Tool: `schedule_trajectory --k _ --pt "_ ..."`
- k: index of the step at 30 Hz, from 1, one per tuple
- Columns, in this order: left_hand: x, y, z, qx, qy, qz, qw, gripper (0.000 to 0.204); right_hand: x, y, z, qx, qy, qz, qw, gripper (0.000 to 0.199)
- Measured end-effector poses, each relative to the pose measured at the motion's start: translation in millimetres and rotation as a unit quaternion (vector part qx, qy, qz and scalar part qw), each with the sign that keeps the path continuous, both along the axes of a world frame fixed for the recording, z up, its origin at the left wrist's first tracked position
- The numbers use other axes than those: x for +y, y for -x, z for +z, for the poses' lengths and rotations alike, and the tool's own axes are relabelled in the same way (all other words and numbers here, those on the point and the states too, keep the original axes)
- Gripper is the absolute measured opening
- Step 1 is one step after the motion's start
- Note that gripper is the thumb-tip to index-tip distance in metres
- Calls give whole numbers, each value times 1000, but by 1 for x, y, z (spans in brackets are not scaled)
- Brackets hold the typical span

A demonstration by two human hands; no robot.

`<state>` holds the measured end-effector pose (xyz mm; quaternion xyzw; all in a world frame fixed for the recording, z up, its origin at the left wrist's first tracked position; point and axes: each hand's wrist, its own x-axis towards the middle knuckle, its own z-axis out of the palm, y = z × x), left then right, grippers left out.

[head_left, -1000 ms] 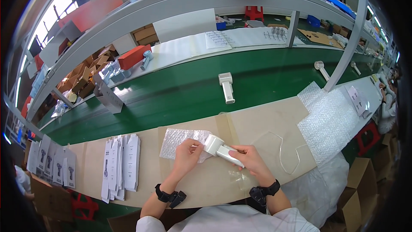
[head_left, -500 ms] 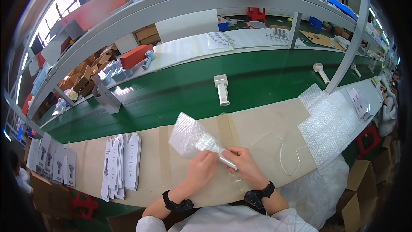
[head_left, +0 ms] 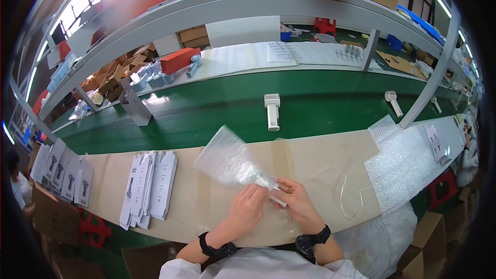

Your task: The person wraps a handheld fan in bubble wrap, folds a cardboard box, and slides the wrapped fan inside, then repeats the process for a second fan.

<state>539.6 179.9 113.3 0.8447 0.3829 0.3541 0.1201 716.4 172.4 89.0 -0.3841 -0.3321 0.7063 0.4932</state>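
My left hand (head_left: 247,207) and my right hand (head_left: 295,201) meet over the cardboard-covered bench (head_left: 320,160), close to its near edge. Together they grip a small white handheld device (head_left: 273,195), mostly hidden between the fingers. A clear bubble-wrap bag (head_left: 230,159) sticks up and to the left from the hands, its lower end around the device. Both wrists wear black bands.
Flat white printed cartons (head_left: 150,188) lie stacked left of the hands, more cartons (head_left: 62,168) further left. Bubble-wrap sheets (head_left: 408,165) lie at the right. On the green conveyor belt (head_left: 206,113) rest a white handheld device (head_left: 272,109) and another white device (head_left: 392,101).
A second ago the bag lay flat on the bench with the device on it. The bag is now lifted and slanting up-left, with the device's end inside it. The device on the belt drifted left.
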Motion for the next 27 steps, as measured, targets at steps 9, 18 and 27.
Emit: schedule_trajectory --k 9,18,27 --pt "-13 -13 0 -46 81 -48 995 14 -2 0 -28 164 50 24 985 42" --pt "-12 7 25 -65 82 -76 992 11 -7 -3 10 -33 -36 64 997 33" --pt "-17 34 0 -72 114 -40 990 9 -10 32 -1 -324 -29 -125 937 14"
